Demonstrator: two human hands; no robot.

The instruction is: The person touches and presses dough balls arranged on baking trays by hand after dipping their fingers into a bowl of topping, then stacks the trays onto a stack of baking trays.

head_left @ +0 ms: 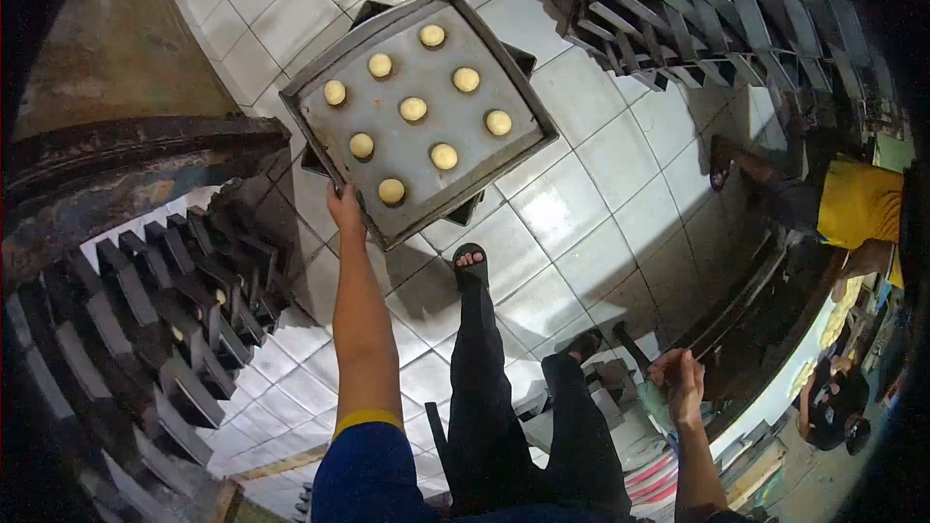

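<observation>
My left hand (346,208) grips the near left rim of a square metal baking tray (407,218), its fingers wrapped over the edge. Several round, pale yellow dough balls (414,109) sit spaced apart on the tray. Beneath it, dark corners (465,208) of another tray or stack stick out at a different angle. My right hand (678,383) is away from the tray, low on the right, with curled fingers; whether anything is inside them is hidden. A greenish, plastic-looking item (655,409) appears just beside that hand.
Dark stacked trays stand on the left (145,300) and upper right (697,24). White floor tiles (572,199) surround my feet. At right, a person in yellow (857,201) is beside a long table with pale dough (841,315); another person in black (835,405) is beyond.
</observation>
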